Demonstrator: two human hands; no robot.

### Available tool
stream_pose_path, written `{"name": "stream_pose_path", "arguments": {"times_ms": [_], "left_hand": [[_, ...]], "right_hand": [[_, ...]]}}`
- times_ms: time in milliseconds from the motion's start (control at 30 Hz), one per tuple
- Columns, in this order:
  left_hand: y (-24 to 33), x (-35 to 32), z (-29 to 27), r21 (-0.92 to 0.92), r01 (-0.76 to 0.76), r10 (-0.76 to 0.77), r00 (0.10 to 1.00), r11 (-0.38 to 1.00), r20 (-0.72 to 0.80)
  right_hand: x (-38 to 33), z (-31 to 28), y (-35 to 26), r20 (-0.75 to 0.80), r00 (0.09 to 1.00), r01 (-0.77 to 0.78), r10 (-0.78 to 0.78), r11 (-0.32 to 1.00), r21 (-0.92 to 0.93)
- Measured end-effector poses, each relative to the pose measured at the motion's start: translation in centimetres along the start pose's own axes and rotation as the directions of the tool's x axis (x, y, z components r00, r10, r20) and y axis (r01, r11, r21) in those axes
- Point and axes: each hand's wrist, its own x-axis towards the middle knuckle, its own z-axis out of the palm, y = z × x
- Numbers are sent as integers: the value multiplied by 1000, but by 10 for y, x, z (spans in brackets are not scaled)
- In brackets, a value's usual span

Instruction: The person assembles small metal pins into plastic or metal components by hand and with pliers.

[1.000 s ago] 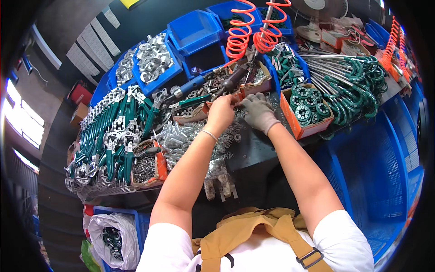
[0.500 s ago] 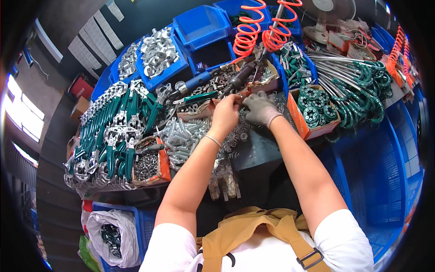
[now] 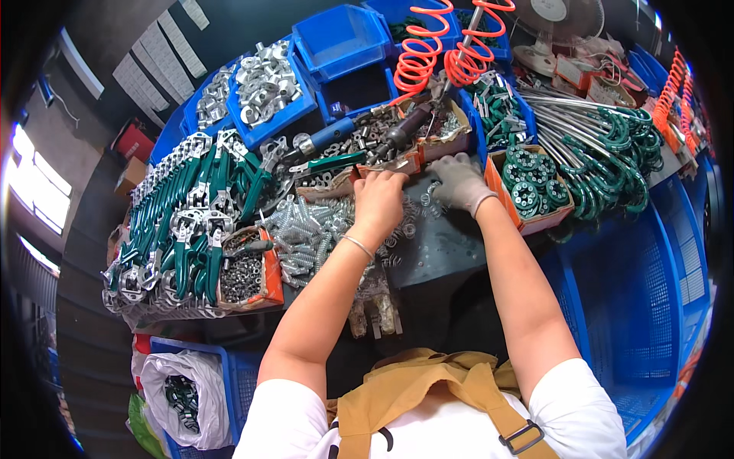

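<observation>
Palm-down over the bench (image 3: pixel 443 249), left hand (image 3: pixel 380 200) curls near a box (image 3: pixel 397 164), gloved right hand (image 3: pixel 460 183) by springs (image 3: pixel 427 200); I cannot tell their grip.

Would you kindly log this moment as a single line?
Left hand: bare, near orange box, grip unclear | Right hand: gloved, beside loose springs, grip unclear | Around: green-handled tools, blue bins

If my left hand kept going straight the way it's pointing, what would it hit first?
Your bare left hand would probably meet the orange-fronted open cardboard box just ahead; whether they touch is unclear.
</observation>
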Motion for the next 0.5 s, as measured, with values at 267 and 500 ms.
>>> {"name": "stream_pose_path", "arguments": {"times_ms": [267, 500], "left_hand": [[5, 9, 5, -222, -82, 69, 996, 971, -63], [19, 25, 20, -898, 107, -62, 994, 428, 88]], "right_hand": [[-4, -8, 2, 138, 988, 82, -69, 992, -92], [6, 21, 33, -88, 995, 93, -42, 682, 726]]}}
